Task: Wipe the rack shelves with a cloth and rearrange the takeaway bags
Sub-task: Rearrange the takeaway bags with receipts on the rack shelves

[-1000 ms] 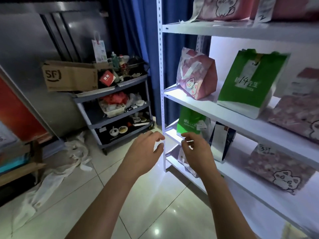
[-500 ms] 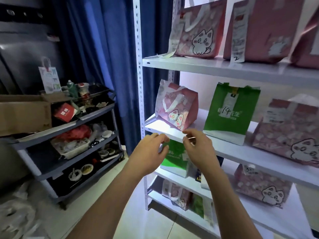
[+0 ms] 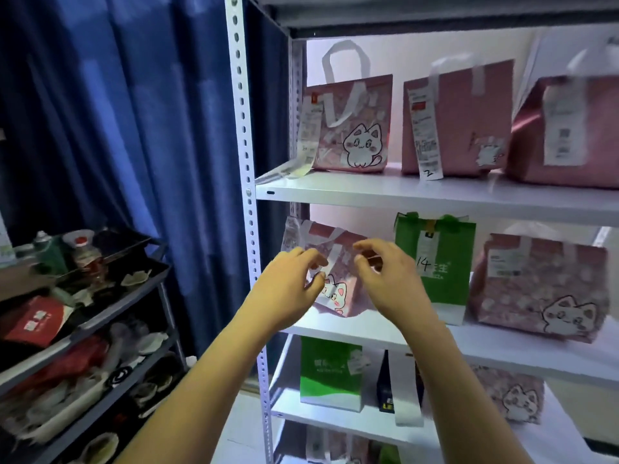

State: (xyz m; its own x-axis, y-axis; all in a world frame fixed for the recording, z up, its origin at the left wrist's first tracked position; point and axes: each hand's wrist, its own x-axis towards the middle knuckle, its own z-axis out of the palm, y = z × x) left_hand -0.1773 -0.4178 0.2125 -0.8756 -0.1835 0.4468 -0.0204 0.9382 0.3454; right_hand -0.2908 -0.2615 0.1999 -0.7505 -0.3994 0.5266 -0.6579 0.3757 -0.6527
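A white metal rack [image 3: 435,195] holds takeaway bags on several shelves. My left hand [image 3: 288,286] and my right hand [image 3: 388,279] are raised side by side in front of a small pink cat-print bag [image 3: 338,289] at the left end of the middle shelf. Both hands have loosely curled fingers and hold nothing. Beside that bag stand a green bag marked 14 [image 3: 435,259] and a larger pink cat bag [image 3: 539,289]. Three pink bags [image 3: 455,118] with receipts line the upper shelf. A green bag [image 3: 330,373] stands on the shelf below. No cloth is visible.
A dark blue curtain [image 3: 134,128] hangs left of the rack. A grey cluttered cart [image 3: 83,329] with dishes, bottles and a red box stands at the lower left. The rack's perforated white upright [image 3: 246,162] runs just left of my hands.
My view has lifted from the floor and lower shelves to the middle and upper shelves. Both hands rose with it and now sit in front of the small pink bag.
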